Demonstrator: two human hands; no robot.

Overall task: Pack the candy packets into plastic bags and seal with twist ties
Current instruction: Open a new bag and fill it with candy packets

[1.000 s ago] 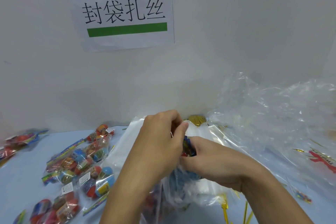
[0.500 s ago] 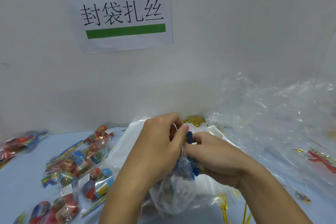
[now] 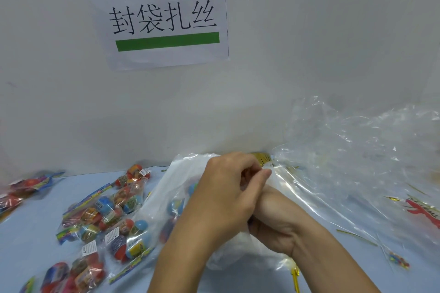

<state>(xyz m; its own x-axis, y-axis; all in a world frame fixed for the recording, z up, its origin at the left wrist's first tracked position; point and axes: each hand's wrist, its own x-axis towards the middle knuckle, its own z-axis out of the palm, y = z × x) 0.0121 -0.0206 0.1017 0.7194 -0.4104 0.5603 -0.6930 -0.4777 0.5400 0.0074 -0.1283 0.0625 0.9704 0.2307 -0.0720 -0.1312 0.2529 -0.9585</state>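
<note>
A clear plastic bag (image 3: 166,188) lies in the middle of the light blue table (image 3: 31,228), with colourful candy (image 3: 176,207) showing through its wall. My left hand (image 3: 223,197) is on top and pinches the bag's plastic between thumb and fingers near its upper edge. My right hand (image 3: 273,223) sits just below and right of it, curled against the bag's bunched plastic; its fingertips are hidden under my left hand. Loose candy packets (image 3: 107,219) lie in a pile to the left of the bag.
More candy packets (image 3: 21,190) sit at the far left edge. A heap of crumpled clear bags (image 3: 357,150) fills the right side. Gold twist ties lie behind my hands (image 3: 262,157), below the bag (image 3: 295,276) and at right (image 3: 357,236). A white wall with a paper sign (image 3: 164,19) stands close behind.
The blue candy packet seen between my hands is no longer in view. My left hand has shifted right and up along the bag's edge, and my right hand has sunk lower beneath it.
</note>
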